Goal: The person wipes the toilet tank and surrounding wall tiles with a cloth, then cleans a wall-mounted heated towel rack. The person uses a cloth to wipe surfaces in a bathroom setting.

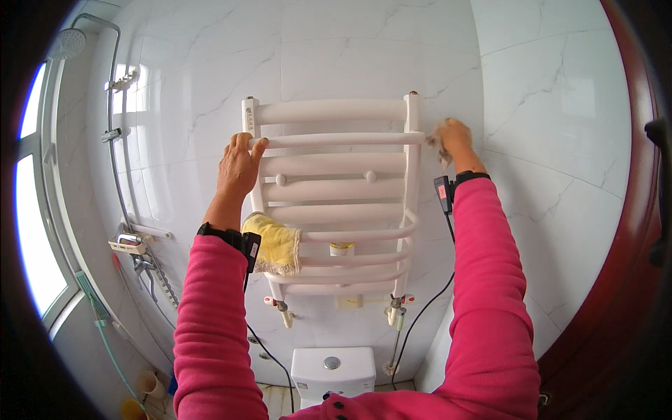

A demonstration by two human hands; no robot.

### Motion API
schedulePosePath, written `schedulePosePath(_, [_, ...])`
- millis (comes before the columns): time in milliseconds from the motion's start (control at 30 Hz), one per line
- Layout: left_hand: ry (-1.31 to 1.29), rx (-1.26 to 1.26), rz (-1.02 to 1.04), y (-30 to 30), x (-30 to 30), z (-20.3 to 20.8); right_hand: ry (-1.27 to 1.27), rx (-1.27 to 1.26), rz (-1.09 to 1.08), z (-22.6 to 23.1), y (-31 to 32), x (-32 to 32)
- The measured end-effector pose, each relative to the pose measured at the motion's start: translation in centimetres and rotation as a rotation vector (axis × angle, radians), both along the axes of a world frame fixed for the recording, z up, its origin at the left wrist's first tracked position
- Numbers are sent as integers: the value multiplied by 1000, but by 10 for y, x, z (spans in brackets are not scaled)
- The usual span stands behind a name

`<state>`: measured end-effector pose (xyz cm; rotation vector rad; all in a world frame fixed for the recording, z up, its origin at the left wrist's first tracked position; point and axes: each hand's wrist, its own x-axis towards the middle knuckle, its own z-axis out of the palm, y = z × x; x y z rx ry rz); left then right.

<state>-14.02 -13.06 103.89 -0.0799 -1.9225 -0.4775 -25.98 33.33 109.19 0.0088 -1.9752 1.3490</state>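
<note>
At the far left a shower pipe [112, 140] runs down the tiled wall beside the window [31, 210], with a small shelf [129, 243] near its lower end. The left hand [238, 164] is closed around the left end of the second rail of the white towel rack [336, 112] fixed to the wall, and a yellow cloth [276, 245] hangs over a lower rail just beside the left wrist. The right hand [451, 138] is at the right end of the same rail, clutching what looks like a small pale rag [435, 140] against the rack's right post; below the rack stands the white toilet tank [332, 371].
</note>
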Motion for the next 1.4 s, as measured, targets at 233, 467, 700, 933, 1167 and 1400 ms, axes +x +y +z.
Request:
schedulePosePath(233, [27, 13, -16, 1, -1, -3, 817, 420, -354, 37, -58, 31])
schedulePosePath(467, [74, -7, -7, 2, 1, -2, 258, 1012, -293, 72, -106, 15])
schedulePosePath(700, [32, 12, -38, 2, -2, -2, 303, 1028, -297, 65, -105, 11])
schedulePosePath(933, [48, 4, -25, 2, -6, -4, 97, 381, 701, 71, -204, -14])
schedulePosePath(1167, [20, -1, 3, 4, 5, 0, 821, 825, 307, 48, -274, 7])
schedulePosePath(1400, [-21, 43, -26, 4, 2, 0, 760, 705, -417, 49, -123, 35])
